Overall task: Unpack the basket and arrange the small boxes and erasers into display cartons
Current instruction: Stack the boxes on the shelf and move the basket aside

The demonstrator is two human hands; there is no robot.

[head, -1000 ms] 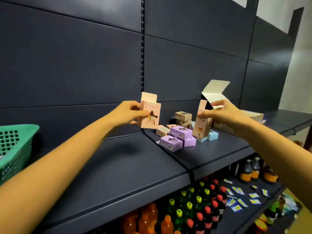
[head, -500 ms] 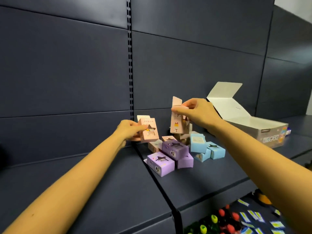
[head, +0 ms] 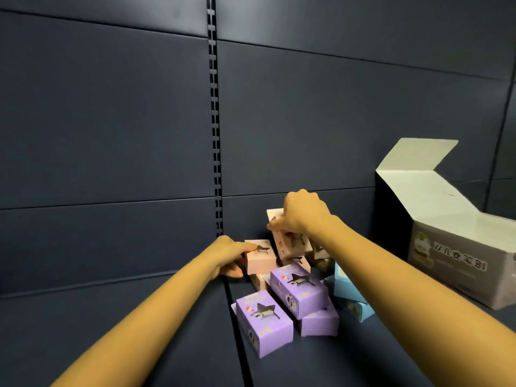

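Observation:
A heap of small boxes lies on the dark shelf. My left hand grips a pink box that lies on its side at the heap's left edge. My right hand pinches the top of a second pink box, held upright over the heap. In front lie three purple boxes, and pale blue boxes show behind my right forearm. An open grey display carton with its white lid raised stands to the right. The basket is out of view.
The dark panelled back wall rises right behind the heap, with a slotted upright in it. A seam in the shelf runs forward just left of the purple boxes.
Both hands have come down onto the heap. The left pink box went from upright to lying on its side. The view has moved in closer and to the right.

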